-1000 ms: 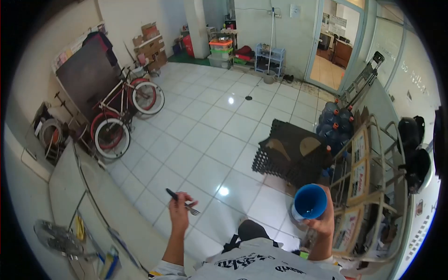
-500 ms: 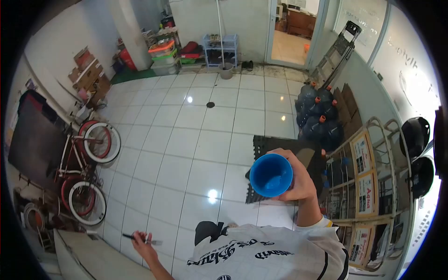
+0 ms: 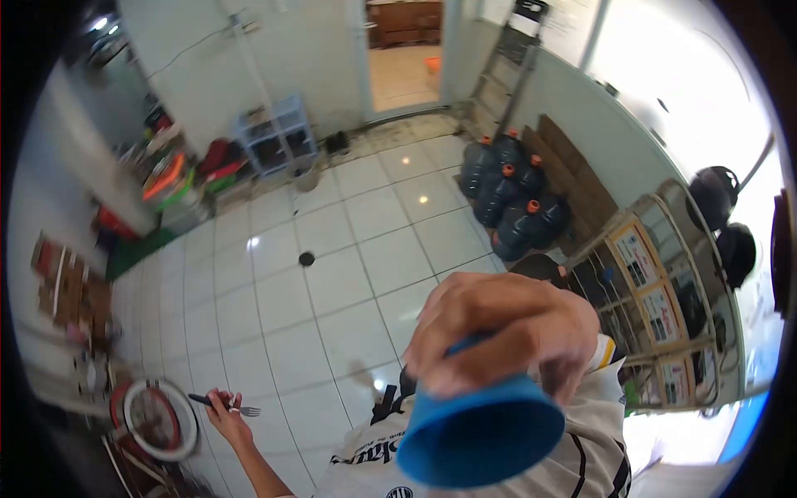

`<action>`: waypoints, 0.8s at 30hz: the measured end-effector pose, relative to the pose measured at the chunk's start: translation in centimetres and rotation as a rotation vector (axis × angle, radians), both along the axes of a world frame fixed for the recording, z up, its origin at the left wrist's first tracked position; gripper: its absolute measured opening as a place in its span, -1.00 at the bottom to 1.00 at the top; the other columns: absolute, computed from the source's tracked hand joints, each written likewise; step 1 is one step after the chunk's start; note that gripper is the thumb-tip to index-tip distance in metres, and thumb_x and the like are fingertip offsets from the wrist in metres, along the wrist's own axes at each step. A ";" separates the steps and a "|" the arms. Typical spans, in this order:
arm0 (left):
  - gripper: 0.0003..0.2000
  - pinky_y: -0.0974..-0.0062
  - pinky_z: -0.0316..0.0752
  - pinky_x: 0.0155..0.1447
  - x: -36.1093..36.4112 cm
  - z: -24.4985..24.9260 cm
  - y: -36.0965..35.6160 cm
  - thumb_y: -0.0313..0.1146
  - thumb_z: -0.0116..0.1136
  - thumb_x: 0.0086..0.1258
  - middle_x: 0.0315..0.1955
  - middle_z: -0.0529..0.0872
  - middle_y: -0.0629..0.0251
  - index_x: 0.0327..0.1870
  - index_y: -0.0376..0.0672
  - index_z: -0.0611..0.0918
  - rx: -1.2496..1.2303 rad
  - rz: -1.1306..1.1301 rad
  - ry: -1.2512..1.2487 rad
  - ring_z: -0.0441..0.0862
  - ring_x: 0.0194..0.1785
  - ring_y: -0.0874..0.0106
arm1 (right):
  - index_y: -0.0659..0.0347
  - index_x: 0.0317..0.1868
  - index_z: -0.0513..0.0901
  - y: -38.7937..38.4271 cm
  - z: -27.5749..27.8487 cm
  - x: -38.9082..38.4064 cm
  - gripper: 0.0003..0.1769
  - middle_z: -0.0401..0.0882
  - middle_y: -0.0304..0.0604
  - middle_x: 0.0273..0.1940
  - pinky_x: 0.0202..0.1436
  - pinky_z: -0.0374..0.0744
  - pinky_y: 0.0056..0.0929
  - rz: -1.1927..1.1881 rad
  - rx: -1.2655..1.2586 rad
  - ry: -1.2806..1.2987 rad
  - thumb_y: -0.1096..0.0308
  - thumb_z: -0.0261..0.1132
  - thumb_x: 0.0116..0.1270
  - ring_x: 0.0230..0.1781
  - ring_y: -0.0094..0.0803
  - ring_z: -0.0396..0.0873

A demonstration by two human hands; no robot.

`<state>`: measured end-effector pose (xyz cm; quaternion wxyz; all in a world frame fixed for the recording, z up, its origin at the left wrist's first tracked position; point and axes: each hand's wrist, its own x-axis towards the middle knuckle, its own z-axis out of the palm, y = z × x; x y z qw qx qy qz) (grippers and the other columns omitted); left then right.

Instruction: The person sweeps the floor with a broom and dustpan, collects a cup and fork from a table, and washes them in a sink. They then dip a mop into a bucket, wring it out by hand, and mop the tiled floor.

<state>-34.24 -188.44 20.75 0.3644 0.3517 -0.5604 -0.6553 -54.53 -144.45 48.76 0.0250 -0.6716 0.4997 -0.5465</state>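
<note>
Close to the camera, my right hand (image 3: 515,328) is closed around a blue cup (image 3: 481,436), gripping it from above near its narrower end. The cup is tipped, and its wide mouth faces down toward my shirt (image 3: 374,448); its inside looks dark. Part of the cup is covered by my fingers, which are slightly blurred. Off to the lower left, my left hand (image 3: 228,422) is closed on a fork (image 3: 248,411). The fork's metal tines point right and its dark handle sticks out to the left.
Large dark water jugs (image 3: 506,187) stand on the tiled floor (image 3: 349,286) along the right wall. A metal rack (image 3: 664,299) is at the right, a stepladder (image 3: 502,83) behind the jugs. A bicycle wheel (image 3: 158,419) shows lower left, a blue shelf (image 3: 278,137) at the back.
My right hand has turned the cup from mouth-up to mouth tilted downward and brought it nearer the camera. The head view has shifted and rotated. My left hand still holds the fork.
</note>
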 end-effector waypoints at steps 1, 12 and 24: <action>-0.73 0.36 0.51 -0.10 -5.5 0.8 -1.0 -0.12 0.00 0.43 -0.38 0.47 0.39 -0.12 -0.16 0.46 -0.002 -0.098 0.019 0.44 -0.28 0.55 | 0.37 -0.04 0.54 -1.0 1.3 -2.2 -0.46 0.54 0.14 -0.16 -0.13 0.51 -0.20 -0.011 0.002 0.029 0.12 0.39 0.10 -0.23 -0.08 0.59; -0.77 0.36 0.57 -0.17 -49.2 1.0 -1.5 -0.16 -0.03 0.44 -0.38 0.49 0.38 -0.19 -0.14 0.46 0.075 -0.501 0.109 0.47 -0.29 0.55 | 0.28 -0.06 0.59 -10.2 6.4 -33.6 -0.45 0.54 0.03 -0.28 -0.37 0.53 -0.40 -0.030 -0.363 0.534 -0.04 0.29 0.16 -0.37 -0.29 0.58; -0.74 0.40 0.53 -0.22 -81.2 -3.3 -9.3 -0.10 0.01 0.42 -0.41 0.49 0.42 -0.14 -0.11 0.45 0.157 -0.284 -0.026 0.48 -0.30 0.57 | 0.30 -0.03 0.55 -16.1 9.3 -69.7 -0.44 0.55 0.06 -0.22 -0.26 0.52 -0.28 -0.051 -0.298 0.539 -0.01 0.32 0.16 -0.26 -0.18 0.57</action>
